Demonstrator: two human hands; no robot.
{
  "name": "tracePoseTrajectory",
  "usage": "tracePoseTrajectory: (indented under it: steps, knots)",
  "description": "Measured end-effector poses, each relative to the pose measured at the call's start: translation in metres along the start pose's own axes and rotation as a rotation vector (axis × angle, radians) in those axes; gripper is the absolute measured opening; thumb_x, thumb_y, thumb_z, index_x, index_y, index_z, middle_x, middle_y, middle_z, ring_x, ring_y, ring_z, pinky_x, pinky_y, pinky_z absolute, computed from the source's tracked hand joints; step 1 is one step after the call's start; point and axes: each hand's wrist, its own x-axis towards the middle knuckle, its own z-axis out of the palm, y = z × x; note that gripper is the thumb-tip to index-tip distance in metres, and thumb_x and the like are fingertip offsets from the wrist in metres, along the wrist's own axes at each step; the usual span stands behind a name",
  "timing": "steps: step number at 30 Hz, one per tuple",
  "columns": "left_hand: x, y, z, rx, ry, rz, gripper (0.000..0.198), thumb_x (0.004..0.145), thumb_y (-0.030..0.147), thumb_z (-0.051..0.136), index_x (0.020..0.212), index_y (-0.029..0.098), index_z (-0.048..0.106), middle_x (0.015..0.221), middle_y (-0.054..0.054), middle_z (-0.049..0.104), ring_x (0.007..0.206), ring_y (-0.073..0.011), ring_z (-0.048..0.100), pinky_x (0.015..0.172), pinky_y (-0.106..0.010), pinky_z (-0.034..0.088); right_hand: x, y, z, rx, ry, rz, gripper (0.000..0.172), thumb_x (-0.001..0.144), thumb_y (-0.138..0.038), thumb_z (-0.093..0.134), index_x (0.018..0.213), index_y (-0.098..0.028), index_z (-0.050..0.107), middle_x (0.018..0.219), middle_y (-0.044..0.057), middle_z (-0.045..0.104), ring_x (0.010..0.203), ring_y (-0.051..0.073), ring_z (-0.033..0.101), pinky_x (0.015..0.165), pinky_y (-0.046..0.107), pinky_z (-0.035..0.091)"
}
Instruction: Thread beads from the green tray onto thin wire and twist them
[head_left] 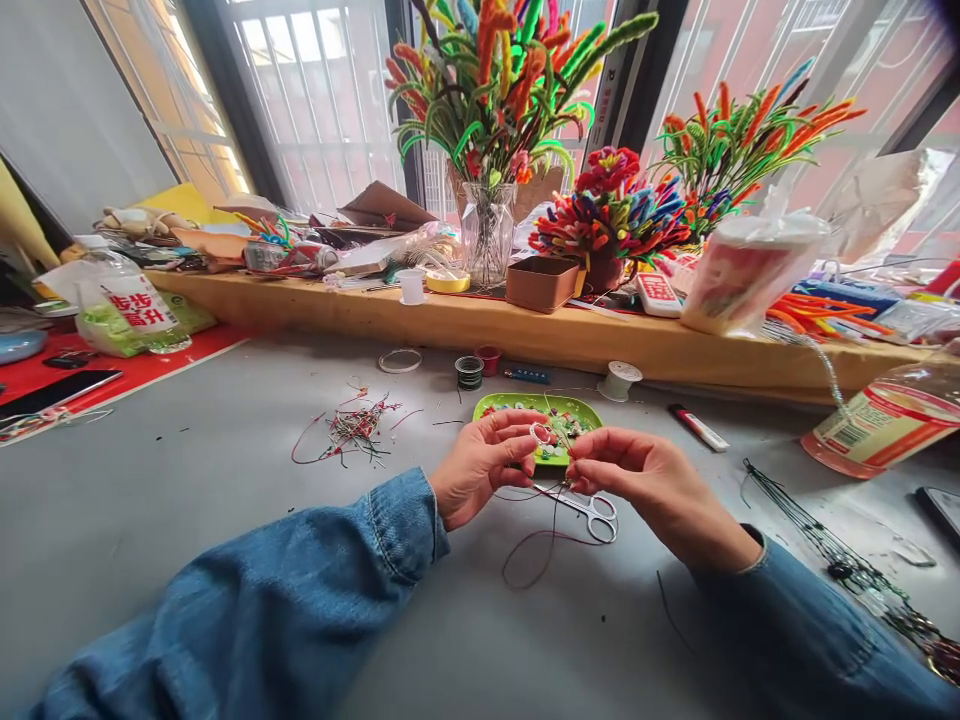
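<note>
We find the left hand (487, 462), at frame centre, with thumb and fingers closed on a pale ring (535, 430). The right hand (649, 478) pinches a thin cord (525, 588), which runs between the 2 hands, its loop below them. We judge this grip keeps the work visible; the tray (553, 461) and scissors (575, 503), just beyond and beneath, seem placed for easy reach.

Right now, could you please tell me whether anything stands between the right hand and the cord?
Nothing visible does: the right hand pinches the cord directly. The scissors lie below, not between them.
</note>
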Motion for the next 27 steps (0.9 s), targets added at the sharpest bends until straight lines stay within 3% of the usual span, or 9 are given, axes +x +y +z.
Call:
tracePoseTrajectory:
  steps: [5, 16, 27]
  knots:
    - [0.0007, -0.0009, -0.0008, -0.075, 0.022, 0.000, 0.028, 0.068, 0.022, 0.060, 0.096, 0.017, 0.058, 0.077, -0.002, 0.058, 0.051, -0.0027, 0.048, 0.044, -0.012, 0.044, -0.0011, 0.0028, 0.0006, -0.034, 0.026, 0.035, 0.021, 0.061, -0.031, 0.065, 0.075, -0.016, 0.063, 0.065, 0.002, 0.063, 0.061, 0.012, 0.056, 0.059, 0.024, 0.043]
    - [0.0011, -0.0003, -0.0010, -0.084, -0.014, -0.032, 0.026, 0.073, 0.022, 0.056, 0.098, 0.016, 0.059, 0.088, -0.005, 0.059, 0.057, -0.0041, 0.049, 0.047, -0.014, 0.045, -0.0011, 0.0011, 0.0056, -0.047, 0.060, 0.045, 0.016, 0.065, -0.030, 0.060, 0.062, -0.014, 0.056, 0.056, 0.000, 0.054, 0.050, 0.008, 0.047, 0.049, 0.021, 0.038]
    - [0.0000, -0.0001, 0.0002, -0.037, -0.038, -0.068, 0.026, 0.073, 0.025, 0.055, 0.096, 0.015, 0.061, 0.072, -0.002, 0.053, 0.056, -0.0048, 0.046, 0.048, -0.015, 0.045, -0.0049, 0.0026, 0.0085, -0.077, -0.027, -0.001, 0.014, 0.069, -0.028, 0.057, 0.062, -0.016, 0.055, 0.055, -0.003, 0.051, 0.051, 0.007, 0.044, 0.049, 0.019, 0.035]
